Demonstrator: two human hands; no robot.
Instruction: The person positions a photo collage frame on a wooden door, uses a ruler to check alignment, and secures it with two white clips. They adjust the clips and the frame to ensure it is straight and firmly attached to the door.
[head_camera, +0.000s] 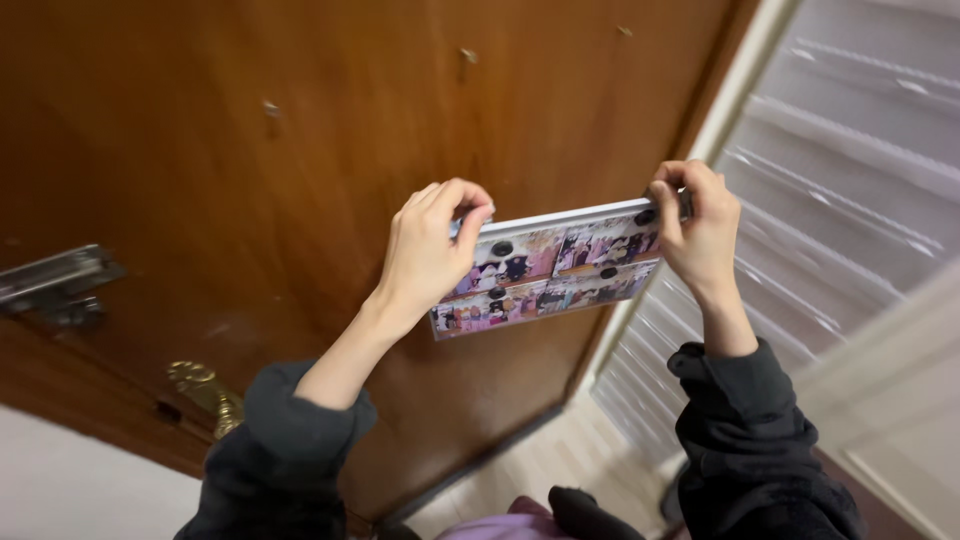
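Photo board (560, 268) between left hand (425, 250) and right hand (700, 225)

You are holding a glossy, smooth photo board (560, 270) against a varnished wood door (300, 150) that is shining warmly; its handle (205, 392) is gleaming like brass, and your sleeves (290, 440) are looking like matt dark cloth.

so the photo board (560, 265) sits between 2 hands, left hand (425, 250), right hand (700, 225), in front of the door (250, 150).
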